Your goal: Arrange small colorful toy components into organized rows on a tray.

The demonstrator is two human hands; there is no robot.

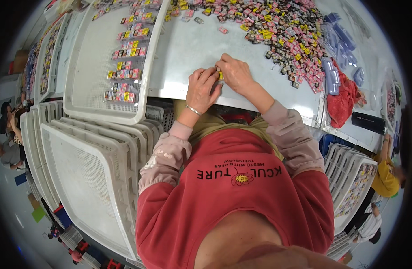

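Observation:
Over the near edge of the metal table, my left hand and my right hand meet, fingertips pinched together. Between them shows a small yellow piece, mostly covered by my fingers; both hands seem closed on it. A heap of small pink, black and yellow boxed pieces spreads over the far and right part of the table. One loose pink piece lies apart from the heap, beyond my hands. To the left, a white tray carries several clear packs of such pieces in a column.
Clear plastic packs lie at the right, beside a red cloth and a black cylinder. White trays stand stacked at my left; more filled trays stand at my right. Other people, one in yellow, are around.

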